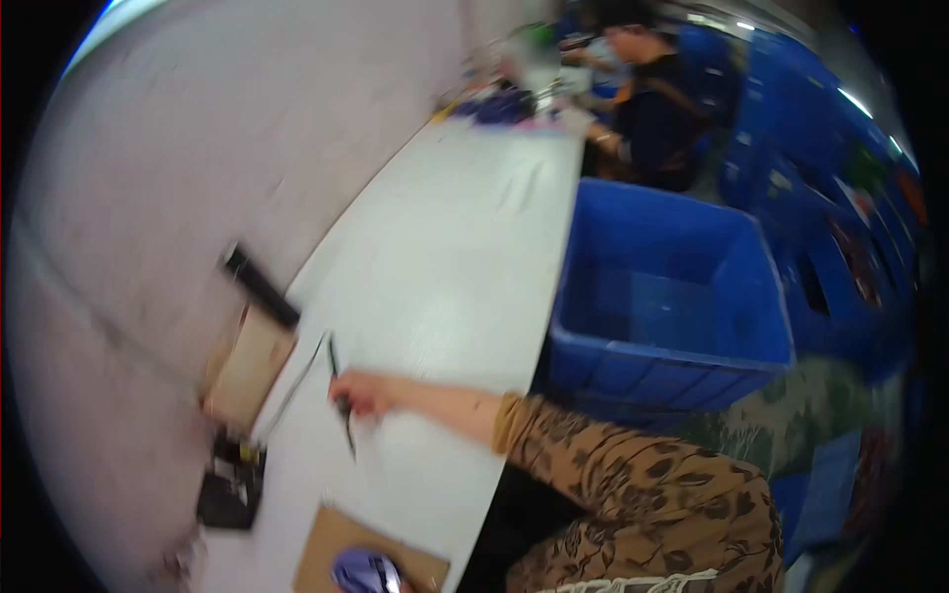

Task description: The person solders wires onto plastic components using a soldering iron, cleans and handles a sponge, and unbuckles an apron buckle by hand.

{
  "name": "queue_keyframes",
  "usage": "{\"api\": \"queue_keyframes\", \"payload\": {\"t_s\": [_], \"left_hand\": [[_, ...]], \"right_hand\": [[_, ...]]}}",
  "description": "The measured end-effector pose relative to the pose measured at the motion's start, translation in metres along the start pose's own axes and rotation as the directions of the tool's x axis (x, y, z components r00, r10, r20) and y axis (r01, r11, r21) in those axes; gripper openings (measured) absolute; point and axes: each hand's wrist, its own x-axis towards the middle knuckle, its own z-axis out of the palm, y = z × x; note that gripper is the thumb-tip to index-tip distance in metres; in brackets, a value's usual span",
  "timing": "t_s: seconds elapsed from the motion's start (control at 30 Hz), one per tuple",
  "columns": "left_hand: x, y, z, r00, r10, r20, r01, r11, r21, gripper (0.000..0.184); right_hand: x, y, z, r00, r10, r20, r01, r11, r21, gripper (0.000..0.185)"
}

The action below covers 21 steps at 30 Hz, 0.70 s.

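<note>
My right hand (366, 393) reaches out over the white table, with its fingers closed around a slim black tool (350, 435). The tool's exact kind is blurred; a thin dark cord (294, 387) runs near its upper end toward the wall side. Closer to me, a shiny purple object (365, 571) lies on a brown cardboard piece (324, 539), cut off by the lower edge of the view. My left hand does not show.
A large blue bin (672, 361) stands against the table's right edge. Along the wall are a cardboard box (249, 368), a black cylinder (259, 285) and a black device (229, 494). Another person (662, 119) sits at the table's far end, beside purple items (504, 107).
</note>
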Motion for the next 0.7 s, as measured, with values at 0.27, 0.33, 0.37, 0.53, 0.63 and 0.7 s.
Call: {"api": "queue_keyframes", "payload": {"t_s": [0.27, 0.33, 0.37, 0.53, 0.63, 0.7], "left_hand": [[-0.011, -0.076, 0.025, 0.981, -0.19, 0.026, 0.19, 0.948, -0.255, 0.103], [-0.014, -0.065, 0.017, 0.982, -0.187, 0.008, 0.184, 0.955, -0.234, 0.11], [-0.014, -0.066, 0.019, 0.984, -0.178, 0.005, 0.174, 0.96, -0.218, 0.11], [-0.001, -0.064, 0.031, 0.966, -0.235, 0.11, 0.251, 0.955, -0.159, 0.107], [0.006, -0.073, 0.027, 0.987, -0.157, 0.022, 0.158, 0.965, -0.208, 0.105], [0.013, -0.079, 0.022, 0.995, -0.094, 0.029, 0.097, 0.979, -0.18, 0.102]], "right_hand": [[0.019, -0.003, -0.003, 0.988, 0.034, -0.148, -0.034, 0.999, 0.007, 0.017], [0.007, -0.013, -0.002, 0.987, 0.088, -0.135, -0.093, 0.995, -0.037, 0.019], [0.005, -0.013, -0.001, 0.99, 0.071, -0.121, -0.076, 0.996, -0.042, 0.02], [0.006, -0.012, -0.007, 1.0, 0.016, -0.021, -0.016, 0.999, -0.037, 0.016], [0.005, -0.012, -0.004, 0.999, -0.007, -0.031, 0.007, 1.0, -0.015, 0.016], [0.004, -0.011, 0.001, 0.995, -0.011, -0.102, 0.009, 1.0, -0.016, 0.016]]}}
